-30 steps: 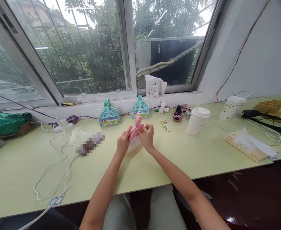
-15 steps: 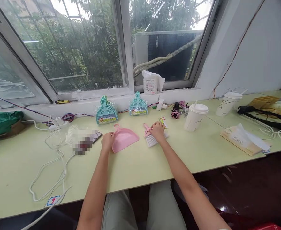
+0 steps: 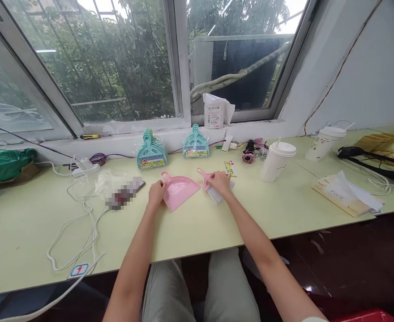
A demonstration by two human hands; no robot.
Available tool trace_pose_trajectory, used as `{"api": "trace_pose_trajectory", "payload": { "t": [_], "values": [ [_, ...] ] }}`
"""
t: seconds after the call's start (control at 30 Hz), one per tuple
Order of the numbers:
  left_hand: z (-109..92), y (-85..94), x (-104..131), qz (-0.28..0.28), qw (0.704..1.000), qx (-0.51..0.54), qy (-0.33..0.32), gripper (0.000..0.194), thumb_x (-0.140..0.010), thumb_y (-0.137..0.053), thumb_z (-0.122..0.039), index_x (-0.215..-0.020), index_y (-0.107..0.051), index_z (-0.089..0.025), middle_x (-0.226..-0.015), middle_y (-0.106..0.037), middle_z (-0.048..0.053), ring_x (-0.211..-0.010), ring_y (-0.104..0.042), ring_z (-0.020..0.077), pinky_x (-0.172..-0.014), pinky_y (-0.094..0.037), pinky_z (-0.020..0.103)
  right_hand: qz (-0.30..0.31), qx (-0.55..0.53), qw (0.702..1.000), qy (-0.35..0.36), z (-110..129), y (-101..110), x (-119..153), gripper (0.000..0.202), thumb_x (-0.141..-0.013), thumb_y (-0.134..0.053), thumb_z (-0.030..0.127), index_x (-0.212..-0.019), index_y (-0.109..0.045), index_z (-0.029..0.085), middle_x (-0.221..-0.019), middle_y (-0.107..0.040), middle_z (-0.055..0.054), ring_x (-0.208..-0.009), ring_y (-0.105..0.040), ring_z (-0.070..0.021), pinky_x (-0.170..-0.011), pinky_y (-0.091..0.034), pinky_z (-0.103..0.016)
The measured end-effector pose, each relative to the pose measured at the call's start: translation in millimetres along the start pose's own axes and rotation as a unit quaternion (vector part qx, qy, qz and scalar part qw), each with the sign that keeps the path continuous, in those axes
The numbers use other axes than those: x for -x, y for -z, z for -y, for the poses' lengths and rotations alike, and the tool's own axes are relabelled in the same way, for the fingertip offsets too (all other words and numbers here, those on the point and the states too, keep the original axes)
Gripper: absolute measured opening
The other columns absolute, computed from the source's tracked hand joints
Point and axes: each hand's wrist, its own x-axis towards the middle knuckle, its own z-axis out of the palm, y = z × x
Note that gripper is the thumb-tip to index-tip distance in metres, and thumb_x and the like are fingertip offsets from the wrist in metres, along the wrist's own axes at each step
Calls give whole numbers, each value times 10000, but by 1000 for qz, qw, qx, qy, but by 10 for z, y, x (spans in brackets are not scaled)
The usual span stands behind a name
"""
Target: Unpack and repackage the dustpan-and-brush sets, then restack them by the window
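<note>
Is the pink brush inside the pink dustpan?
No, the pink brush, under the right hand, is apart from the pink dustpan, with tabletop showing between the two.

Dustpan (image 3: 182,190) & brush (image 3: 213,195) now split, on tbl (image 3: 190,237), pan w/ L hand (image 3: 157,193), brush w/ R hand (image 3: 220,182)

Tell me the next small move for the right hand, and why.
I'd probably ease the right hand off the pink-handled hand brush. The brush appears to rest on the tabletop, bristles toward the near edge, just right of the pink dustpan, so it seems to need no holding up.
</note>
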Motion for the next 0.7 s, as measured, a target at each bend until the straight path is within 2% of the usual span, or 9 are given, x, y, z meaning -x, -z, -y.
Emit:
{"api": "trace_pose_trajectory", "payload": {
  "t": [0.1, 0.2, 0.3, 0.37, 0.5, 0.6, 0.7],
  "values": [
    [-203, -98, 122, 50, 997, -12, -61, 348, -910, -342, -381, -776, -613, -207, -828, -671, 96, -761, -612, 231, -589, -357, 280, 6, -78, 996, 41, 182, -2, 74, 229, -784, -572, 391, -896, -691, 231, -1016, -687, -55, -986, -551, -236, -839, -286, -361],
    [-432, -216, 313, 83, 975, -13, -204, 340, -926, -342, -379, -806, -614, -214, -850, -664, 71, -768, -607, 208, -611, -374, 276, 22, -81, 988, 129, 342, -54, 181, 192, -798, -591, 382, -875, -692, 238, -1026, -695, -47, -1005, -551, -229, -849, -286, -363],
    [-565, -261, 455, 65, 937, -25, -343, 329, -946, -327, -371, -910, -617, -220, -975, -638, 73, -844, -595, 195, -640, -405, 275, 27, -52, 978, 202, 398, -115, 240, 159, -833, -582, 326, -887, -699, 233, -1065, -693, -58, -1038, -540, -229, -875, -278, -375],
    [-569, -231, 471, 23, 916, -47, -397, 300, -947, -348, -355, -973, -613, -216, -1037, -613, 85, -907, -580, 198, -690, -427, 284, 30, -49, 976, 210, 383, -146, 238, 158, -849, -580, 327, -908, -702, 245, -1079, -693, -50, -1044, -538, -225, -885, -277, -379],
    [-444, -147, 363, -78, 885, -109, -447, 235, -907, -481, -295, -1102, -587, -216, -1165, -584, 99, -1054, -532, 238, -875, -413, 366, 41, -61, 977, 202, 331, -186, 197, 157, -848, -602, 363, -926, -707, 277, -1076, -700, -24, -1042, -543, -223, -895, -283, -381],
    [-348, -157, 284, -72, 866, -158, -470, 255, -915, -458, -206, -1138, -582, -214, -1160, -600, 98, -1055, -543, 237, -880, -419, 370, 44, -73, 975, 207, 326, -201, 188, 160, -850, -603, 379, -924, -708, 284, -1076, -703, -16, -1049, -542, -221, -895, -290, -381],
    [-310, -207, 264, -37, 865, -176, -468, 330, -910, -414, -111, -1186, -571, -201, -1116, -626, 99, -969, -583, 213, -800, -463, 330, 55, -72, 974, 207, 338, -198, 187, 173, -860, -590, 395, -930, -709, 290, -1070, -708, -15, -1062, -536, -226, -894, -294, -386]
  ]
}}
